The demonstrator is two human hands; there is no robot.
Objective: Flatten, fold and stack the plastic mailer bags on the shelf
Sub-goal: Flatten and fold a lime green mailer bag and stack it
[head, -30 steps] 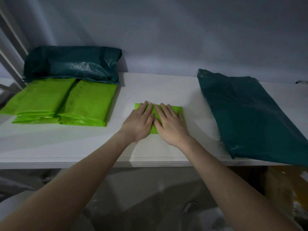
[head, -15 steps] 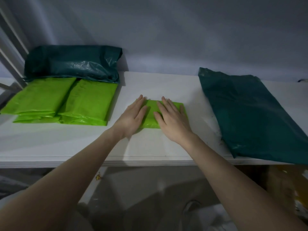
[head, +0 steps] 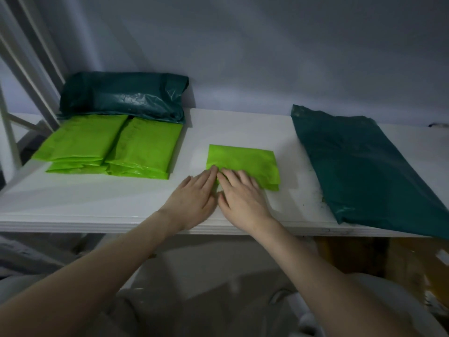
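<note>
On the white shelf [head: 97, 203], a small folded green bag [head: 245, 161] lies in the middle. Both hands lie flat, side by side, the left hand [head: 192, 200] and right hand [head: 243, 198] pressing its near edge. Green bag piles [head: 111, 147] sit to the left.

Shelf [head: 97, 205] — plain white; folded mailer [head: 245, 161] and stacked mailers [head: 114, 147] — bright lime green; two remaining bags [head: 369, 164] — dark teal.

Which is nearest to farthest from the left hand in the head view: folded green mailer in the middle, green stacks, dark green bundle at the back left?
From the left hand:
1. Folded green mailer, middle of the shelf; the fingertips touch its near left edge.
2. Green stacks, to the left, apart from the hand.
3. Dark green bundle, back left, behind the stacks against the wall.
</note>
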